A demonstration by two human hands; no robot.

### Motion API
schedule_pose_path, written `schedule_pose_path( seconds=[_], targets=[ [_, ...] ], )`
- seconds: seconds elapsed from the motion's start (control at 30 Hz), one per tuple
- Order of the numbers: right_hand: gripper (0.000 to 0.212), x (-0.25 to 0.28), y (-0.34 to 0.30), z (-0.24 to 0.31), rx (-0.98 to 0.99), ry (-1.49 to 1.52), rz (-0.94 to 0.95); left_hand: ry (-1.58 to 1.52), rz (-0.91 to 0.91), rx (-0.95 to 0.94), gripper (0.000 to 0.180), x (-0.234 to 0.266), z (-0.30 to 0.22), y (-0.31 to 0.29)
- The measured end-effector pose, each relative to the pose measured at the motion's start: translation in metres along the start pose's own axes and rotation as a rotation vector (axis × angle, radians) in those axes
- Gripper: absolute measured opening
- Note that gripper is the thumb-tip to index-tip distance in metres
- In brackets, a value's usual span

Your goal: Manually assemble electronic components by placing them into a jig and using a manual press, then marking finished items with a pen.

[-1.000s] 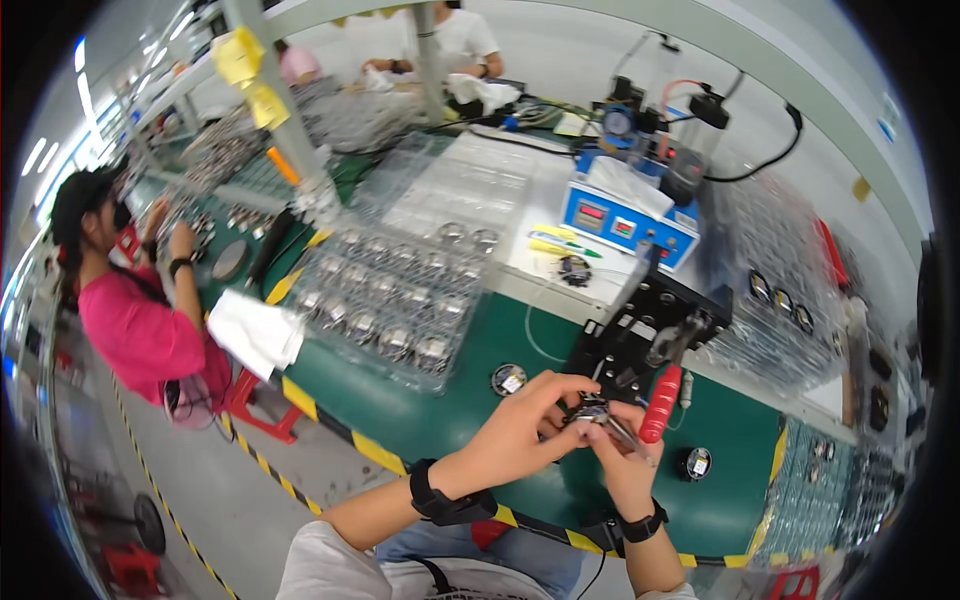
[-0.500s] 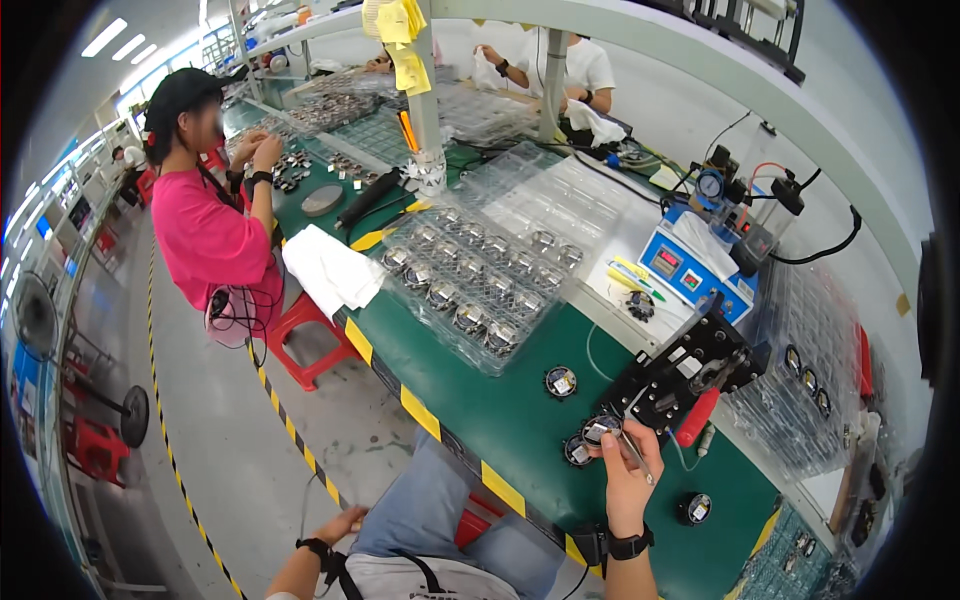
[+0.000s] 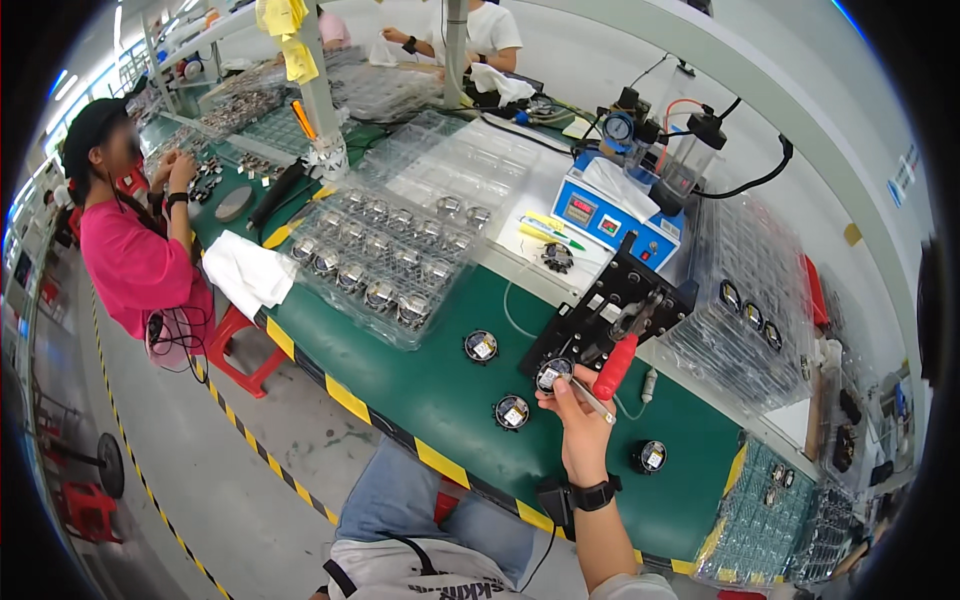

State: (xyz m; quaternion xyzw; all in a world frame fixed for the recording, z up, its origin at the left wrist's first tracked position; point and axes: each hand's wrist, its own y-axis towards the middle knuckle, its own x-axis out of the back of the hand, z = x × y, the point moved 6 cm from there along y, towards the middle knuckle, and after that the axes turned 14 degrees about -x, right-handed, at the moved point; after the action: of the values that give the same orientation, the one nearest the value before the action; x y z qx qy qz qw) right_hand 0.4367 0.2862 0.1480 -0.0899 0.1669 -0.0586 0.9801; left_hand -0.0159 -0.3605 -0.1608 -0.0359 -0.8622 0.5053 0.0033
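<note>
My right hand (image 3: 582,425) is closed on a small round electronic module (image 3: 553,375) with a black rim, its face turned up. The same hand also holds metal tweezers (image 3: 598,404), which slant across the fingers. Just beyond the fingers is a black clamp fixture (image 3: 592,318) with a red handle (image 3: 615,366). Similar round modules lie on the green mat: one by the held one (image 3: 511,412), another farther left (image 3: 481,346), and a third right of my wrist (image 3: 650,457). My left hand is out of view.
Clear plastic trays (image 3: 385,265) with several modules lie at the left. Behind the fixture stands a blue dispenser (image 3: 617,220) with a gauge and hoses. Stacked clear trays (image 3: 745,300) rise at the right. A co-worker in pink (image 3: 135,255) sits at the far left, near a white cloth (image 3: 247,272).
My right hand has brought the module and tweezers up close to the fixture, away from the module on the mat. My left hand has left the view. The whole view has shifted.
</note>
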Motion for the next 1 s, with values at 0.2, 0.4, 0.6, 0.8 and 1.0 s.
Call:
schedule_pose_path(
  seconds=[0.2, 0.4, 0.6, 0.8, 1.0],
  targets=[
    [0.027, 0.005, 0.003, 0.004, -0.008, 0.002, -0.007, 0.037, 0.007, -0.098, 0.041, 0.011, 0.020, 0.023],
    [0.029, -0.001, 0.000, -0.002, -0.029, 0.058, 0.045, 0.039, -0.041, -0.241, 0.040, 0.032, -0.122, 0.171],
    [0.029, 0.001, 0.004, -0.004, 0.021, 0.007, 0.050, 0.082, -0.069, -0.345, 0.040, -0.039, -0.263, 0.172],
    [0.029, -0.001, 0.004, -0.005, 0.039, 0.041, 0.071, -0.045, 0.009, -0.251, 0.038, -0.039, -0.246, 0.131],
    [0.028, -0.001, -0.003, 0.003, 0.112, 0.014, 0.093, -0.081, 0.089, -0.173, 0.036, 0.015, -0.257, 0.110]
  ],
)
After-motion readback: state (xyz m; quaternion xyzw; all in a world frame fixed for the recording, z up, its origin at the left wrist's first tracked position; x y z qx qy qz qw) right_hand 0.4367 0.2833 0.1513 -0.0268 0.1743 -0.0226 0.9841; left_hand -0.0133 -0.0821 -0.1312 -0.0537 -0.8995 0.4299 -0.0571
